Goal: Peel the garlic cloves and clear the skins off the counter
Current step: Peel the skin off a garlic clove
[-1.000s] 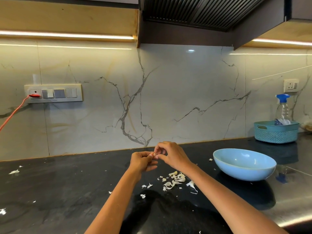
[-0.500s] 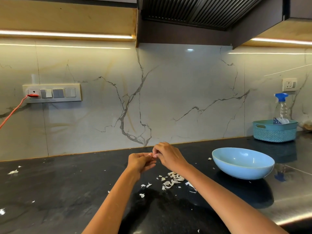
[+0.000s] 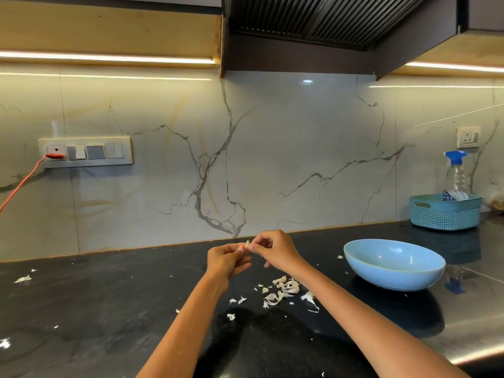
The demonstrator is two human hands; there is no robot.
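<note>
Black stone counter [image 3: 109, 309], one, running the full width under a white veined wall panel [image 3: 272, 159].

Garlic clove [image 3: 247, 244], one visible: pale, held above the counter between both hands, near the wall edge. Left hand [image 3: 225, 261]: fingers curled, fingertips pinching the clove from the left. Right hand [image 3: 275, 251]: fingers curled, thumb and forefinger pinching the same clove from the right. Whether skin remains on it is too small to tell.

Garlic skins [image 3: 283, 289]: one loose heap of white flakes on the counter just below the hands, partly crossed by the right forearm; smaller scraps scattered around it, and a few stray bits far left [image 3: 23, 279]. Exact count cannot be told.

Blue bowl [image 3: 394, 264], one, on the counter to the right of the hands, well apart from them; one scrap of skin just beside its left rim.

Teal basket [image 3: 446, 211], one, at the far right against the wall, holding one spray bottle [image 3: 458, 173] with a blue head, upright.

Switch plates, two: a long one [image 3: 86, 152] at left with one orange cable [image 3: 24, 181] plugged in; a small socket [image 3: 468, 137] at right.

Dark hood [image 3: 327, 23], one, overhead.
</note>
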